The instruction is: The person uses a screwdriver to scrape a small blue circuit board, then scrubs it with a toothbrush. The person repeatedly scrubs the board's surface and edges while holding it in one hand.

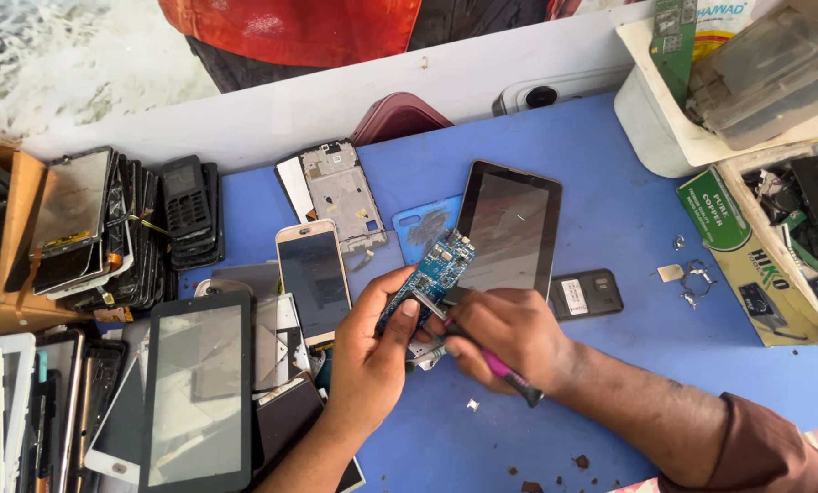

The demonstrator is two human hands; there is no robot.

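Observation:
My left hand (370,356) holds a blue phone circuit board (432,272) upright by its lower edge, thumb pressed on its face. My right hand (505,333) grips a pink-handled tool (509,376), its tip hidden where it meets the bottom of the board near a small metal part (424,354). Both hands hover over the blue work surface (610,192), just in front of a dark tablet (508,225).
A gold phone (313,278), a bare phone frame (343,194), a large tablet (199,393) and stacks of screens (89,228) crowd the left. A small black battery (587,294), loose metal bits (692,274), a green box (765,246) and white tub (665,119) sit right.

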